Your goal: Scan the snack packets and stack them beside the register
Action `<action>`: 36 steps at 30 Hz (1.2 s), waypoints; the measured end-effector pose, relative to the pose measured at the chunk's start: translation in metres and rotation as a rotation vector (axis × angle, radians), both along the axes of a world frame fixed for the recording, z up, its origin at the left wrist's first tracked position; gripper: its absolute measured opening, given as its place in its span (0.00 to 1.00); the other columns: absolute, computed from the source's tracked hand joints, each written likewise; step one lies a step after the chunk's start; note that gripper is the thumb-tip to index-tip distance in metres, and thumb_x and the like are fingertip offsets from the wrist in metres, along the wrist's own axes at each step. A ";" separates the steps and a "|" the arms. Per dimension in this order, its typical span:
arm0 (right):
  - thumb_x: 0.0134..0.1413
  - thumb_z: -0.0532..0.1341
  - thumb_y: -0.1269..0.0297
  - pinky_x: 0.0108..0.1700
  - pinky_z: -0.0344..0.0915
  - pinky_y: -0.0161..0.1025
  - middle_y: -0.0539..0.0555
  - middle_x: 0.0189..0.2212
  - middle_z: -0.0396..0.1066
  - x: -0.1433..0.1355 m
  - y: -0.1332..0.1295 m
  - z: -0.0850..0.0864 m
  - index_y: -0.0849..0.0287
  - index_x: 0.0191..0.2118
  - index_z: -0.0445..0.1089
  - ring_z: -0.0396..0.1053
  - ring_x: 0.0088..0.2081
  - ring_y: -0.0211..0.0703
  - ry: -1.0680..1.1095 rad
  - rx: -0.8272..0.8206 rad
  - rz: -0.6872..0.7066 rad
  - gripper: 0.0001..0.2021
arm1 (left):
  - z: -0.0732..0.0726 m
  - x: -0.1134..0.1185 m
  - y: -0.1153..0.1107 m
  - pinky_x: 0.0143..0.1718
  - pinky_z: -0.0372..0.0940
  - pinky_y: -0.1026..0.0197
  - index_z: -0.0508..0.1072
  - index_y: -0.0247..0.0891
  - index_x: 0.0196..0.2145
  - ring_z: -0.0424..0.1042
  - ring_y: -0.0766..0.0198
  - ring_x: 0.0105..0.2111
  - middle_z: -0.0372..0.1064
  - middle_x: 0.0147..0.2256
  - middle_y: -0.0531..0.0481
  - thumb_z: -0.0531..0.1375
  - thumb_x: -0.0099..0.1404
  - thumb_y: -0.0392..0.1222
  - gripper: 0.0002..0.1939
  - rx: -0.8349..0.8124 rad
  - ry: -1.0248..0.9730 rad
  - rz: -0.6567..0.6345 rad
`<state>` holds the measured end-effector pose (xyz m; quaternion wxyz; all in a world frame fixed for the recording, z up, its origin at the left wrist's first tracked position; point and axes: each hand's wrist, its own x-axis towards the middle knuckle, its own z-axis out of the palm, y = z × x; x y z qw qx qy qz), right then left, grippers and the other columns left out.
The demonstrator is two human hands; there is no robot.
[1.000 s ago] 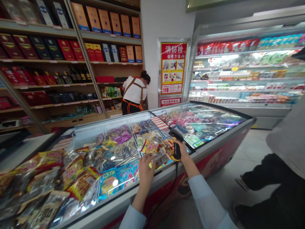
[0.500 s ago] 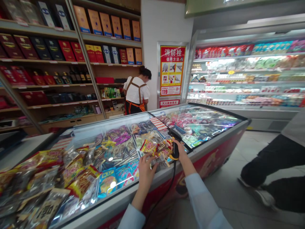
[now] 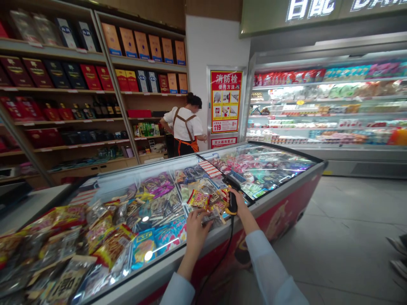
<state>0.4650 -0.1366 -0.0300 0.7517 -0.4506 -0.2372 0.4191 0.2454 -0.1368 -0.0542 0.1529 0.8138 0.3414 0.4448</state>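
Note:
My right hand [image 3: 242, 208] is wrapped around the grip of a black and yellow handheld barcode scanner [image 3: 233, 201], its head pointing away over the freezer glass. A cord hangs down from its handle. My left hand [image 3: 195, 231] has bent fingers and thumb on a clear snack packet [image 3: 216, 219] near the front rim of the chest freezer [image 3: 254, 211]. Just beyond lies a red and yellow snack packet [image 3: 199, 199], among other small packets on the glass. Farther left, a heap of snack packets [image 3: 111, 245] covers the lid.
A person in an apron [image 3: 187, 123] stands behind the freezer near shelves of boxed goods [image 3: 76, 76]. A lit refrigerated display [image 3: 333, 101] lines the back right. Another person's shoes [image 3: 399, 267] show at the right edge, on the tiled floor [image 3: 343, 224].
My view has tilted slightly upward. The passer-by at right has moved almost out of view. The person in the apron has shifted their arms. Both my hands stay in nearly the same place.

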 end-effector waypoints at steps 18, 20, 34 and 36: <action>0.38 0.69 0.59 0.15 0.58 0.32 0.48 0.15 0.66 -0.087 -0.030 0.078 0.60 0.24 0.67 0.60 0.14 0.33 -0.067 0.148 0.127 0.13 | 0.079 -0.181 0.024 0.51 0.61 0.50 0.72 0.39 0.45 0.68 0.54 0.47 0.72 0.44 0.44 0.55 0.63 0.55 0.20 0.083 -0.236 0.387; 0.38 0.69 0.59 0.14 0.57 0.31 0.48 0.15 0.66 -0.116 -0.019 0.081 0.60 0.23 0.66 0.60 0.14 0.33 -0.060 0.132 0.219 0.13 | 0.077 -0.214 0.024 0.50 0.61 0.50 0.73 0.40 0.43 0.68 0.54 0.46 0.72 0.43 0.45 0.54 0.62 0.54 0.19 0.091 -0.222 0.465; 0.37 0.69 0.60 0.16 0.60 0.31 0.47 0.16 0.67 -0.289 0.026 0.039 0.61 0.23 0.68 0.62 0.14 0.33 -0.039 0.028 0.565 0.12 | 0.045 -0.327 0.014 0.47 0.60 0.51 0.70 0.36 0.48 0.67 0.52 0.44 0.70 0.43 0.40 0.52 0.64 0.46 0.18 0.167 -0.060 0.965; 0.37 0.69 0.60 0.16 0.59 0.31 0.47 0.15 0.67 -0.309 0.032 0.033 0.61 0.23 0.68 0.62 0.14 0.33 -0.044 0.012 0.606 0.12 | 0.040 -0.328 0.020 0.47 0.60 0.50 0.66 0.31 0.53 0.66 0.50 0.46 0.69 0.45 0.37 0.51 0.64 0.46 0.23 0.153 0.032 1.101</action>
